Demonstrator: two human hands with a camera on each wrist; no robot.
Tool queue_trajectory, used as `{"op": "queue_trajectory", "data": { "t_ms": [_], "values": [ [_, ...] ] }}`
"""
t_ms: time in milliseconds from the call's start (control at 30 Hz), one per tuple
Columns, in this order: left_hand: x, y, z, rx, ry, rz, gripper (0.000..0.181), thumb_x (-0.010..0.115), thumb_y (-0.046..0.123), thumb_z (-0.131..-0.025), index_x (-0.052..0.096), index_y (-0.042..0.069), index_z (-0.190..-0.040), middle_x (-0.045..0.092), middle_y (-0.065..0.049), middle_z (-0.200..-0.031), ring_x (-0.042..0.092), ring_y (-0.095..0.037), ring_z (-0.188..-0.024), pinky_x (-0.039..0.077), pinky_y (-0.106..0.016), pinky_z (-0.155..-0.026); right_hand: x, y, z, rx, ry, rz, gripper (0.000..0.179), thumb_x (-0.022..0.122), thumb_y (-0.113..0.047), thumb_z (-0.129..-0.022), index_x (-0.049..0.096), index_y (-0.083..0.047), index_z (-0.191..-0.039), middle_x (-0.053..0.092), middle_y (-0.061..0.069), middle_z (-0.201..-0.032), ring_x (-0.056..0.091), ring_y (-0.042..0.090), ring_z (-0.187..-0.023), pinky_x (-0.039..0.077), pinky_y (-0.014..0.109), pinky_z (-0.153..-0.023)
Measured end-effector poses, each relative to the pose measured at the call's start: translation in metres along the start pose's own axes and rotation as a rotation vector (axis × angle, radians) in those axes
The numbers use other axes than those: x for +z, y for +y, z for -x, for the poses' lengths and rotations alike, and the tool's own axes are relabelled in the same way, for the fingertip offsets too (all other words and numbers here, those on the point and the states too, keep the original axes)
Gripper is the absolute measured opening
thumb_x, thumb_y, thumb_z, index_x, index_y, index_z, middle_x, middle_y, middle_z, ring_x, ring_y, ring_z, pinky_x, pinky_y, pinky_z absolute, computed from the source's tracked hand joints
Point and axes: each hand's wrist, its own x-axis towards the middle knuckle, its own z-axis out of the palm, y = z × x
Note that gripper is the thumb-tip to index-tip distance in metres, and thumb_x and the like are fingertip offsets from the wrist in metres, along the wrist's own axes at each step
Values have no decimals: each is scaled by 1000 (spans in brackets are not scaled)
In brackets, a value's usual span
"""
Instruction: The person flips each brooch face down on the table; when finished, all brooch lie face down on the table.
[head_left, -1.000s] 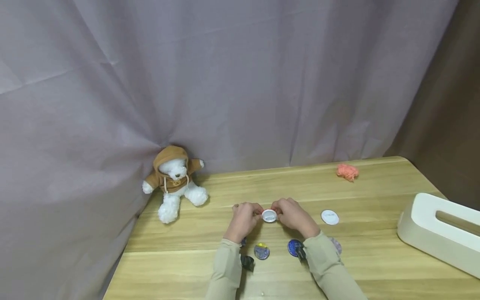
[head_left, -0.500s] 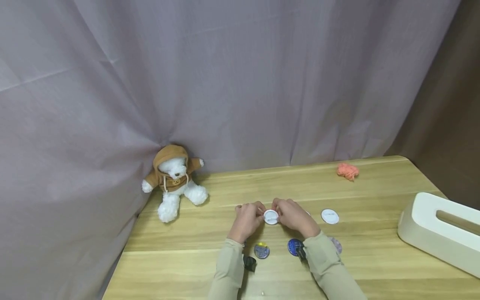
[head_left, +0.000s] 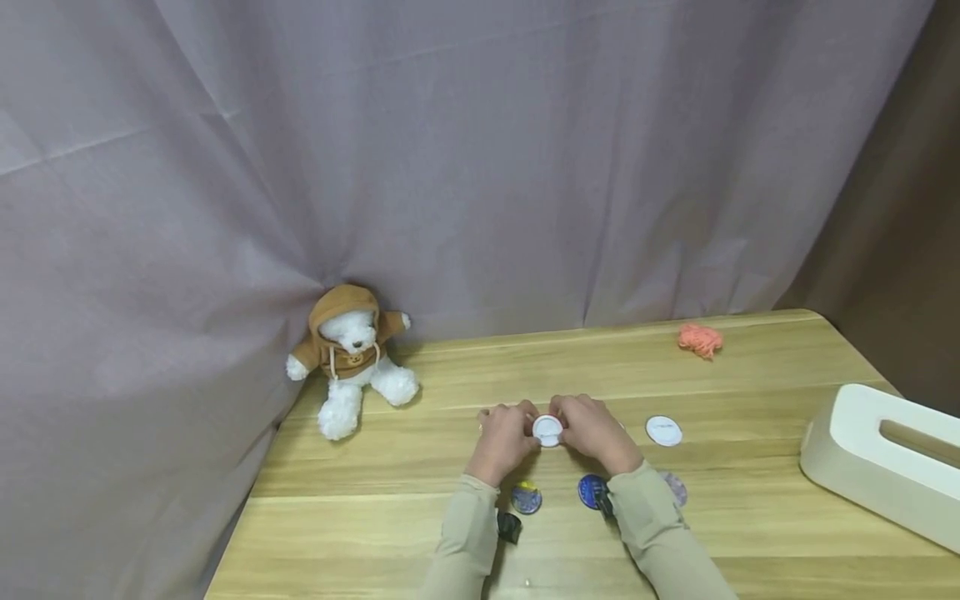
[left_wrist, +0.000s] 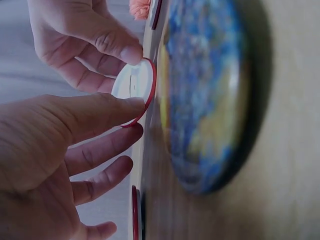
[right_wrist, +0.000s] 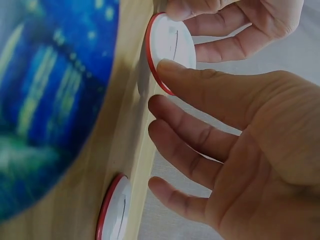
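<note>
Both hands pinch one round pin badge [head_left: 547,431] between them, close over the table. Its white back with the pin faces me, and a red rim shows around it in the right wrist view. My left hand [head_left: 506,437] has thumb and index finger on the left edge, its other fingers loosely spread in the left wrist view. At the opposite edge, the thumb of my right hand [head_left: 592,429] lies on the white back. Nearest the wrists lie a blue-and-yellow badge [head_left: 527,497] and a deep blue badge [head_left: 592,492], both picture side up.
Right of the hands lies a badge [head_left: 663,431] with its white back up; a pale purple badge [head_left: 675,489] is partly behind the right sleeve. A white hooded teddy bear [head_left: 352,358] sits back left. Coral yarn [head_left: 700,341] and a white slotted box [head_left: 885,458] are on the right.
Both hands have shifted slightly right with the badge between them. The badge's white back now faces me more fully. The other things stay put.
</note>
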Motion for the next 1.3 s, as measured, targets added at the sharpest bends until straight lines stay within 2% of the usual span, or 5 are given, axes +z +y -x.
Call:
{"op": "queue_trajectory", "data": {
  "t_ms": [233, 567, 833, 1067, 1300],
  "values": [
    [4, 2, 0, -31, -15, -69, 33, 87, 18, -77, 74, 13, -107, 72, 2, -87, 61, -26, -93, 38, -58, -91, 2, 2, -1, -8, 2, 82, 20, 83, -1, -69, 68, -11, -79, 61, 1, -75, 56, 24, -75, 43, 48, -71],
    [2, 5, -4, -55, -40, -115, 30, 84, 26, -81, 77, 19, -109, 68, -7, -113, 54, -31, -107, 39, -49, -84, -2, 1, -1, 3, -20, 150, 15, 82, -3, -74, 73, -9, -84, 56, 6, -82, 50, 29, -83, 43, 50, -71],
    [6, 3, 2, -54, -58, -88, 27, 82, 24, -83, 78, 17, -109, 67, -7, -117, 50, -35, -115, 37, -51, -85, 2, 1, 3, 13, -63, 166, 11, 81, -7, -79, 72, -10, -85, 54, 7, -88, 48, 32, -89, 44, 51, -73],
    [10, 0, 3, -26, -18, -80, 23, 82, 22, -82, 79, 16, -104, 68, -7, -116, 51, -35, -114, 37, -55, -87, 4, 1, 2, 13, -43, 185, 14, 80, -2, -76, 69, -11, -77, 56, 8, -85, 51, 34, -89, 45, 54, -73],
    [9, -2, 3, -34, -33, -30, 20, 79, 21, -85, 78, 15, -104, 67, -6, -119, 50, -33, -114, 36, -54, -90, 6, 2, 2, 24, -49, 150, 9, 76, -3, -81, 68, -8, -81, 57, 9, -86, 51, 32, -86, 44, 53, -75]
  ]
}}
